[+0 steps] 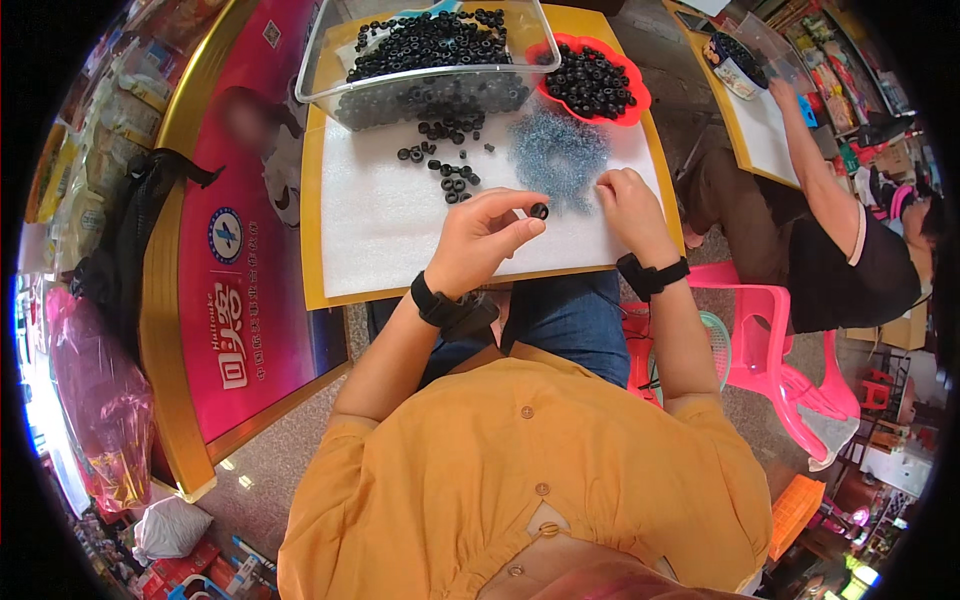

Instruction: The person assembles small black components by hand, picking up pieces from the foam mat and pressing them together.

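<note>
My left hand (482,238) pinches a black bead (540,211) between thumb and forefinger above the white foam sheet (375,230). My right hand (630,208) is closed, fingertips pressed together at the edge of a pile of tiny clear-blue pieces (556,158); whatever it grips is too small to make out. Loose black beads (455,182) are scattered beyond my left hand. Behind them stands a clear plastic tub (335,100) heaped with black beads. A red flower-shaped dish (640,95), full of black beads, sits to its right.
The foam lies on a yellow-edged table (313,215). A pink banner panel (225,330) borders it on the left. At right are a pink plastic chair (760,310) and a person (850,250) seated at another table (745,120) with a tub. Packed shelves line both sides.
</note>
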The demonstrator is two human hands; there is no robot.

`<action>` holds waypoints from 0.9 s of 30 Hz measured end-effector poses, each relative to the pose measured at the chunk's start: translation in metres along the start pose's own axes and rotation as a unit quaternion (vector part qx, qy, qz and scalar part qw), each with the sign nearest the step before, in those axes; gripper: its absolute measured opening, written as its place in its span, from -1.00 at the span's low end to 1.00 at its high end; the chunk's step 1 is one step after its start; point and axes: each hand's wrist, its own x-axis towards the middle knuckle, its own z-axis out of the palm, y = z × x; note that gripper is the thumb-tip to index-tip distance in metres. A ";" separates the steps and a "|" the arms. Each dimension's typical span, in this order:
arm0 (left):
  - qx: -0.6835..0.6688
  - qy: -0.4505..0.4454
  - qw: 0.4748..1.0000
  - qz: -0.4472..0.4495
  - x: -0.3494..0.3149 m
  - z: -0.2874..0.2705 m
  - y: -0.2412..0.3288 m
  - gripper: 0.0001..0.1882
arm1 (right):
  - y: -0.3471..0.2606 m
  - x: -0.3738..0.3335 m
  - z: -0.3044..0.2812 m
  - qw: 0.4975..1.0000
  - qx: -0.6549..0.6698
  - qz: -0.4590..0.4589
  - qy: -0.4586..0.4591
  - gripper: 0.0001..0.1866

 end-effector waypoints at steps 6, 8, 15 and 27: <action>-0.076 0.000 0.996 -0.043 -0.002 -0.006 -0.002 -0.71 | -0.023 -0.013 -0.011 0.975 0.216 0.052 0.020 -0.82; -0.104 -0.002 0.993 -0.049 -0.001 -0.006 -0.002 -0.71 | -0.053 -0.020 -0.025 0.918 0.367 0.150 -0.030 -0.83; -0.167 -0.014 0.983 -0.076 -0.002 0.001 0.001 -0.73 | -0.116 -0.031 -0.035 0.827 0.562 -0.002 0.023 -0.85; -0.183 -0.030 0.978 -0.093 -0.004 0.003 0.006 -0.75 | -0.112 -0.035 -0.032 0.894 0.440 -0.073 0.044 -0.80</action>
